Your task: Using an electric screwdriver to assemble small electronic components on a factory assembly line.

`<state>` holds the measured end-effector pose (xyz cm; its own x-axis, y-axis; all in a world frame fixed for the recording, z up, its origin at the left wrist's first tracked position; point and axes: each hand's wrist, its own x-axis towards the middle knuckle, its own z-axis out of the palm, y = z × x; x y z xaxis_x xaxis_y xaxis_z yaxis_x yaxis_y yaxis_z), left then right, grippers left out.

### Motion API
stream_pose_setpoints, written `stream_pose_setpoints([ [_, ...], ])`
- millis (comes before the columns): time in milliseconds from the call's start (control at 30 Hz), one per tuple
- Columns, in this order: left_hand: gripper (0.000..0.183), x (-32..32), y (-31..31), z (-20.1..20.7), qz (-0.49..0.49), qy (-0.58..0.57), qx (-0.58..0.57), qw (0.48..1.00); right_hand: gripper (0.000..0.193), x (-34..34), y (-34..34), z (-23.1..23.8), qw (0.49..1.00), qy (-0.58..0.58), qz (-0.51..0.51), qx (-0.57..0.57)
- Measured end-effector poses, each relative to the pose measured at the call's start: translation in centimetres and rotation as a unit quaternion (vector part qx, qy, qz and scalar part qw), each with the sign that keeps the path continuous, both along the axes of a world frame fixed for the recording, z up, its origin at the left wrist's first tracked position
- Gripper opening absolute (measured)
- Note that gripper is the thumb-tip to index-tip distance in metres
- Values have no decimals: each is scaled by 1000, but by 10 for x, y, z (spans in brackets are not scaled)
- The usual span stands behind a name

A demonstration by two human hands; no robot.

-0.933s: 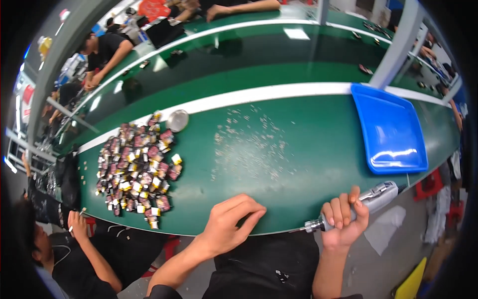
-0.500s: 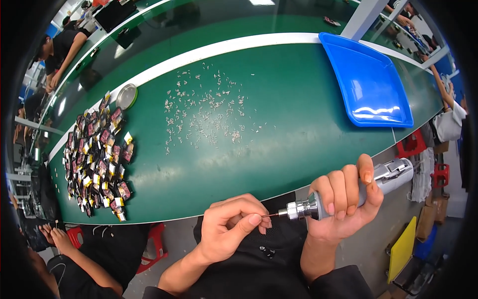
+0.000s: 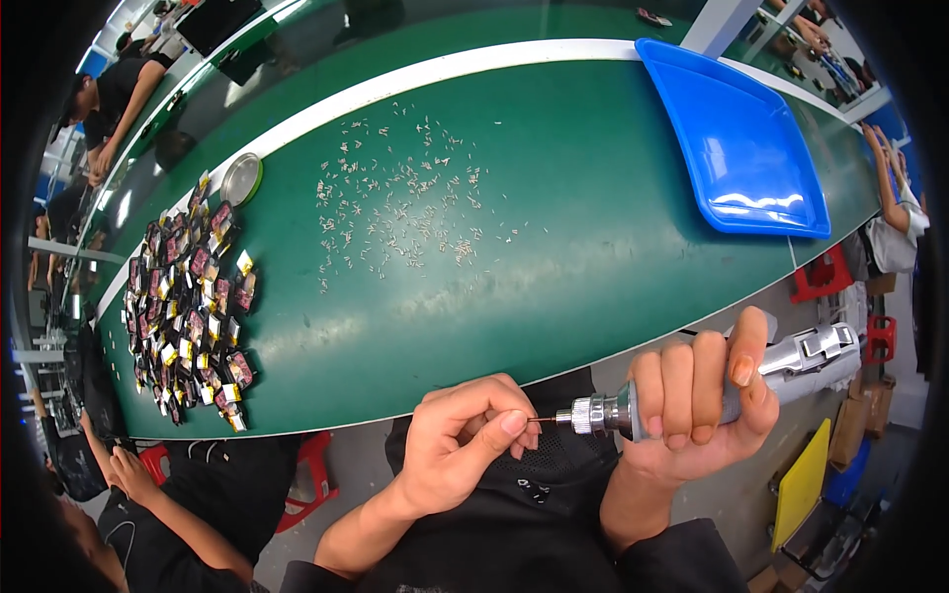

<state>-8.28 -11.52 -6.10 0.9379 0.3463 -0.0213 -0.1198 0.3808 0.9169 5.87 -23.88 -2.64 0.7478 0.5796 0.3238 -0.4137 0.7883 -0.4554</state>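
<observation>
Presently: right hand, wrapped round the power driver, near the edge of the tabletop; left hand, pinched at the tip of the thin bit, anything between unclear; possible faults: pricked fingers if the driver spins; bent bit if the hands drift.

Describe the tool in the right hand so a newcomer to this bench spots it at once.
Find the long green table and come to its near edge, right of centre. There the right hand grips a thick, silver-grey cylindrical tool. Unlike the blue tray beyond, it is metallic and slim-nosed, its ridged collar and thin bit pointing at the left hand.
</observation>
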Motion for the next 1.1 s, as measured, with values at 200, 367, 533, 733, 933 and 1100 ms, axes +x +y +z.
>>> stream_pose_setpoints([
  [200, 15, 6, -7, 4, 51, 30, 168, 984, 11, 5, 1, -3, 1000, -6, 11, -18],
  [367, 13, 17, -11, 2, 67, 12, 258, 964, 11, 9, -3, -10, 997, 79, -20, -9],
  [533, 8, 25, -3, 6, -14, 30, 299, 954, 11, 17, -5, -15, 996, 86, -22, -9],
  [733, 5, 22, -2, 0, 55, 17, 195, 979, 9, 22, -10, -10, 993, 98, -63, 22],
  [933, 18, 23, -7, 0, 22, -21, 27, 999, 9, 16, -11, -3, 990, 107, -77, 45],
  [1100, 31, 19, -14, 3, 3, -46, 12, 999, 9, 10, -6, 1, 990, 111, -64, 52],
])
